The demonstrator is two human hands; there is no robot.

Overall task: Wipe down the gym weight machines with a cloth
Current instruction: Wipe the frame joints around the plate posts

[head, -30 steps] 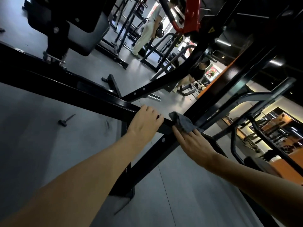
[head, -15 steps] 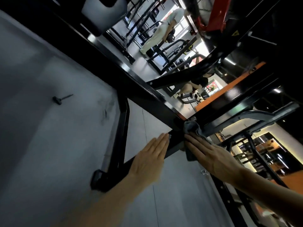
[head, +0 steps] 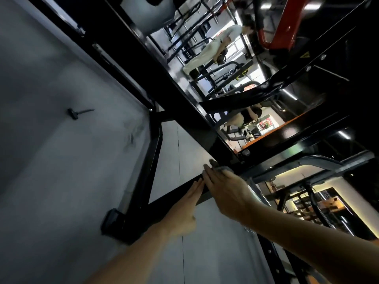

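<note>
The right hand lay flat with its fingers straight and close together. It pressed the grey cloth on the thin black bar, right where that bar met the big bar. Only a bit of cloth showed. The left hand was flat too, touching the thin bar just beside it. 1 small pin lay on the floor.

Left grip and right grip extend forward, fingers straight, adjacent.
</note>
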